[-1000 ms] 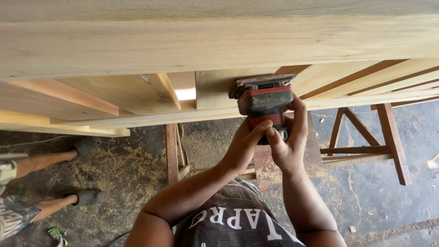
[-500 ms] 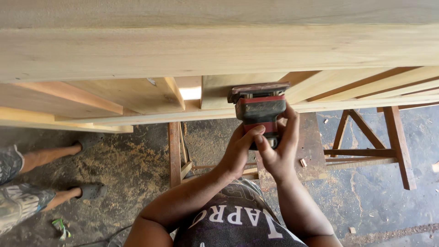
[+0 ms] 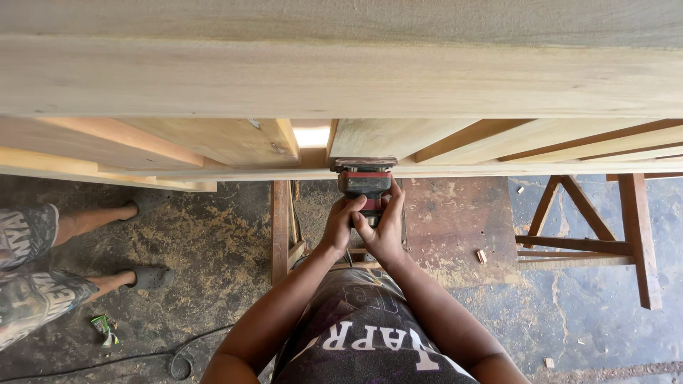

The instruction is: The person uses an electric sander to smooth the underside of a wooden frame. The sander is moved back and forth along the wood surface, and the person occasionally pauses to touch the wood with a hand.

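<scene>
Both hands wrapped on sander (image 3: 364,186) | left hand (image 3: 340,226) and right hand (image 3: 384,229) curl tight round its body, just ahead of me | pad against frame rail (image 3: 498,171) above | risk: I tilt it, edge gouges | cord (image 3: 142,355) lies behind-left, could snag | bystander's feet (image 3: 146,277) well left
</scene>
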Action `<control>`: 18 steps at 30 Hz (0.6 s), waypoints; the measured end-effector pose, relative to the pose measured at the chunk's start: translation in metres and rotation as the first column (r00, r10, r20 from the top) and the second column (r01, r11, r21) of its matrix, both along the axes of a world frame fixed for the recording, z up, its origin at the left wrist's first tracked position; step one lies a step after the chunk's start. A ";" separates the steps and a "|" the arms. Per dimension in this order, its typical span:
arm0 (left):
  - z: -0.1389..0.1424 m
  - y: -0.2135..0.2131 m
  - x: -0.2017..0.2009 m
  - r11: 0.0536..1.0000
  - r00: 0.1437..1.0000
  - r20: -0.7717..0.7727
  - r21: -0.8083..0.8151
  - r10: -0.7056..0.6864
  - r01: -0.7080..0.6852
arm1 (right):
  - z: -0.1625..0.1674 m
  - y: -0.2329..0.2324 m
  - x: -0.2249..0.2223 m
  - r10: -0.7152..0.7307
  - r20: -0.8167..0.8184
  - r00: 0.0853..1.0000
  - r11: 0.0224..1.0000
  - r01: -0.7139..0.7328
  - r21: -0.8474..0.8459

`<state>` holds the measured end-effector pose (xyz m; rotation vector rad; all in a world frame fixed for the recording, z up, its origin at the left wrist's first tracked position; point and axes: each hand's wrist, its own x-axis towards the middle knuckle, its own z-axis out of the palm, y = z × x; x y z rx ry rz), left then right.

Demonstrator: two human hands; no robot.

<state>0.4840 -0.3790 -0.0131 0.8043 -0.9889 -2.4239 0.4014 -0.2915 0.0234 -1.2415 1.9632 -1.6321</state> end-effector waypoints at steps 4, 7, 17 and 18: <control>0.006 -0.002 0.002 1.000 0.999 -0.034 0.008 0.007 -0.007 | 0.009 -0.003 0.006 -0.056 -0.069 0.996 0.998 0.057 0.014; 0.037 -0.002 0.001 0.998 0.997 -0.063 -0.033 -0.053 0.051 | 0.035 -0.006 0.005 -0.089 -0.130 0.988 0.996 0.085 -0.034; 0.186 0.006 0.006 0.973 0.971 -0.145 -0.164 -0.189 0.165 | 0.178 0.005 0.001 -0.105 -0.087 0.991 0.981 0.089 -0.170; 0.195 0.007 0.007 0.971 0.968 -0.151 -0.166 -0.200 0.174 | 0.187 0.008 0.001 -0.100 -0.086 0.991 0.981 0.084 -0.176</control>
